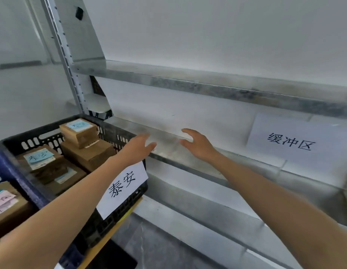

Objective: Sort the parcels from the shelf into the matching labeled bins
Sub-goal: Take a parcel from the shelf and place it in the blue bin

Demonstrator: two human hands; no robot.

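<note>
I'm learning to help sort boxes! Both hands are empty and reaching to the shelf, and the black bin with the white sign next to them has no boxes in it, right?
Not quite. The head view shows the black bin with the white sign already holds several brown parcels. The rest is right: the left hand and right hand are both empty, reaching toward the shelf.

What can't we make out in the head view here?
- Blue bin: cut off by the left edge; its label is not in view.
- Labels on the parcels in the black bin: handwriting too blurred to read surely.
- Shelf to the right: cut off by the frame edge, so any parcels left there are unseen.
- Left hand and right hand: motion-blurred, fingers spread, holding nothing.
</note>
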